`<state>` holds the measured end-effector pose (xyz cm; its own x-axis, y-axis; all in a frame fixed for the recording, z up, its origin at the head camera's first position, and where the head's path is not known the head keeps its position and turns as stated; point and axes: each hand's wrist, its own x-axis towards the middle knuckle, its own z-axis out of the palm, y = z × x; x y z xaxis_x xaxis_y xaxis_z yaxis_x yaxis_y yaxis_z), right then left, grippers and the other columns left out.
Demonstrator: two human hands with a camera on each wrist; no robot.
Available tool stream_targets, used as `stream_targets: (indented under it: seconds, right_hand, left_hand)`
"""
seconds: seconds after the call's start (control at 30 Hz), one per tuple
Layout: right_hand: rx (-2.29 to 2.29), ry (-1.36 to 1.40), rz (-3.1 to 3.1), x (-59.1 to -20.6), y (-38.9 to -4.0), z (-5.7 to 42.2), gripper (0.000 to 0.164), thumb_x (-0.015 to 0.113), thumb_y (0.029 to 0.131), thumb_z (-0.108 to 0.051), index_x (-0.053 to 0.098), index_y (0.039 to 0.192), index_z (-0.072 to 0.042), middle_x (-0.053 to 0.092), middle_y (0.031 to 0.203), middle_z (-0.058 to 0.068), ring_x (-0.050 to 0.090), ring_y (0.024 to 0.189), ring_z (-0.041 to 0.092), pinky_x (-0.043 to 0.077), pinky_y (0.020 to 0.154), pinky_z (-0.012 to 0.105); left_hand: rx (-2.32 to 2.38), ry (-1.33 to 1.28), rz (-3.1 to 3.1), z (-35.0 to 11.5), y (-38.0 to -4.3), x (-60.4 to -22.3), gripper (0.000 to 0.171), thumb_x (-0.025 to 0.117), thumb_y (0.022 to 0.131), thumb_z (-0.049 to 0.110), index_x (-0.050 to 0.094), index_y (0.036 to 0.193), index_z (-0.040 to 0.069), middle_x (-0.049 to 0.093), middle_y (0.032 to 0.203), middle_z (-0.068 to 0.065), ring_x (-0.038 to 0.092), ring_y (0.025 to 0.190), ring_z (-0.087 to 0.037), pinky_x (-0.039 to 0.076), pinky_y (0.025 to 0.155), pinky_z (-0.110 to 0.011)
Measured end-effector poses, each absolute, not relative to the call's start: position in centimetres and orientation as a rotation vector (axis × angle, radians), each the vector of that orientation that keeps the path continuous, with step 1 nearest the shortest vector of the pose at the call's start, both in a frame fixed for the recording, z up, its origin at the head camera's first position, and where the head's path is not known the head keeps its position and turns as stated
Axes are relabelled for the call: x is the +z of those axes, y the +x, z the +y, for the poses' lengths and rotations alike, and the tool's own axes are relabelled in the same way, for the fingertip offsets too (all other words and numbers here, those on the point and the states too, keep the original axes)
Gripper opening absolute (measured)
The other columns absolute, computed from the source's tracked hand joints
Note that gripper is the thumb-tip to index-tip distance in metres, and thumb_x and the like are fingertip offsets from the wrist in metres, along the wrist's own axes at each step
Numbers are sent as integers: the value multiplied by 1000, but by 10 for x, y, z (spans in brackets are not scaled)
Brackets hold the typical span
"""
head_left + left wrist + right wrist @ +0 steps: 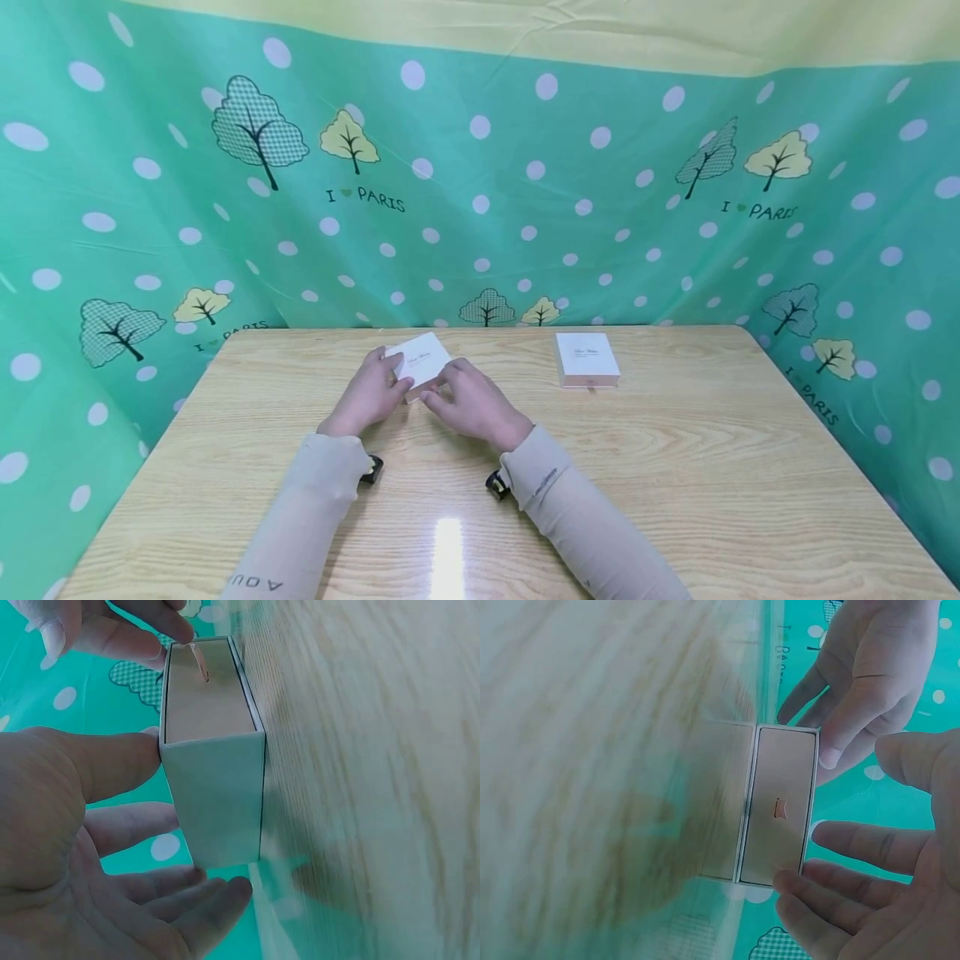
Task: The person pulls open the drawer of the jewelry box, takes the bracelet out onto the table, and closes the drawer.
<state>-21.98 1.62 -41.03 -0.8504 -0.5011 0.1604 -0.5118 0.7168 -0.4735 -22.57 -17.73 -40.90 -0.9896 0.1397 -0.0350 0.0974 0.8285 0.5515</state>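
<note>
A white drawer-style box (422,358) with dark lettering lies turned at an angle near the table's back edge. Its pinkish-beige drawer front (778,772) bears a small ribbon tab (781,808), and the drawer sits flush in its sleeve. My left hand (369,392) holds the box's left end, thumb on the near top edge and fingers along the side. On the other end, my right hand (478,404) touches the side and top edge with fairly straight fingers; its thumb stands away from the box in the right wrist view.
A second, similar white box (588,358) stands farther right, near the back edge of the wooden table (675,467). Behind the table hangs a green cloth (480,167) with white dots and printed trees. A light reflection shows on the near tabletop.
</note>
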Motion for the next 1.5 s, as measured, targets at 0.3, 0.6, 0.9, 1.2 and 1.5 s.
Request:
stream_targets:
  seconds: [0.3, 0.6, 0.9, 1.2, 1.5]
  right_hand:
    - [813, 850, -2915, -412, -220, 15, 46, 53, 95, -43, 65, 121, -6, 52, 133, 15, 48, 124, 25, 43, 101, 39]
    - [837, 860, -2907, -412, -221, 16, 46, 53, 95, -40, 63, 125, -6, 51, 135, 16, 43, 130, 27, 38, 106, 41]
    - [814, 820, -2902, -411, -220, 16, 47, 55, 94, -41, 64, 116, -1, 57, 115, 12, 53, 97, 16, 50, 84, 30]
    - [804, 809, -2963, -411, -218, 15, 51, 52, 94, -44, 59, 126, -4, 58, 122, 11, 55, 108, 22, 48, 92, 37]
    - [793, 817, -2956, -413, -218, 15, 49, 54, 94, -45, 60, 124, -6, 59, 117, 7, 56, 106, 22, 49, 90, 37]
  left_hand:
    - [851, 189, 2951, -176, -224, -408, 61, 58, 95, 28, 38, 141, -7, 20, 148, -34, 30, 131, -50, 29, 107, -57]
    - [837, 188, 2962, -175, -224, -407, 64, 61, 94, 29, 39, 140, -8, 22, 147, -34, 31, 131, -49, 29, 107, -57]
    - [961, 156, 2966, -178, -225, -408, 65, 62, 93, 26, 35, 143, -6, 23, 149, -31, 25, 135, -47, 25, 109, -58]
    - [932, 187, 2958, -179, -227, -410, 59, 62, 93, 24, 42, 138, -8, 25, 148, -31, 28, 134, -47, 26, 109, -56]
    - [892, 149, 2949, -177, -225, -407, 61, 62, 93, 26, 41, 138, -10, 25, 148, -31, 28, 134, -47, 26, 109, -55]
